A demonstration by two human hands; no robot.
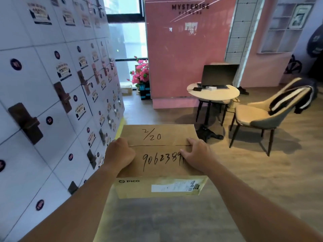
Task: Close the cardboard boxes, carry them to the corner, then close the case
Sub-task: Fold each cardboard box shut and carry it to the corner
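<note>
Cardboard box (160, 159), flaps shut, seam running across top; handwritten "2/20" above seam, a long number below. "PICO" print and white shipping label (174, 186) on near side face. Held up in front of body, above floor, between both arms. Left hand (119, 153) at left edge of top, fingers curled over the edge onto the side, gripping. Right hand (195, 152) at right edge, fingers spread flat along the top near the seam, thumb lying on the lid; pressing, not curled round anything visible. Lower underside of box hidden.

White lockers (52, 102) close along left, brown latches and stickers on doors. Wooden floor (244, 172) beyond. Round white table (213, 93) ahead to right, open laptop (216, 75) on it. Beige chair (258, 116) just beside table, dark striped garment (295, 96) draped on its back. Pink wall (183, 49) behind, lettering near top. Pink flowers (141, 72) by window (127, 41), small carton (126, 89) on floor near them.
</note>
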